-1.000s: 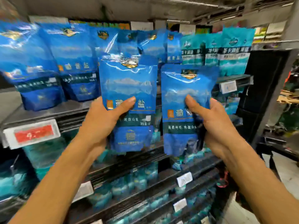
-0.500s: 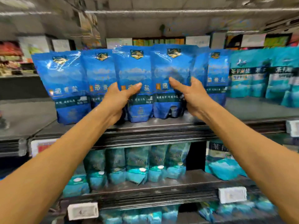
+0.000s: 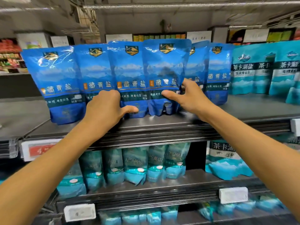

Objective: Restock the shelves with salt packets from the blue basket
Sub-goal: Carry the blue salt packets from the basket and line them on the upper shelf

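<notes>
Several blue salt packets stand in a row on the top shelf point(image 3: 162, 125). My left hand point(image 3: 105, 109) holds the left edge of one blue packet point(image 3: 129, 70), thumb lying across its lower front and fingers curled at its side. Beside it, my right hand point(image 3: 191, 98) grips a second blue packet point(image 3: 164, 67), thumb on its front and fingers behind its right edge. Both packets are upright with their bases on the shelf, and they overlap slightly. The blue basket is not in view.
Teal salt packets point(image 3: 253, 70) fill the right end of the top shelf. More teal packets point(image 3: 139, 164) stand on the shelf below. Price tags point(image 3: 40, 148) point(image 3: 233, 194) hang on the shelf edges. Other store racks show behind.
Both hands lifted the two blue packets from chest height up onto the top shelf and stood them in the row. Each hand still holds its own packet, and my left thumb sits lower.
</notes>
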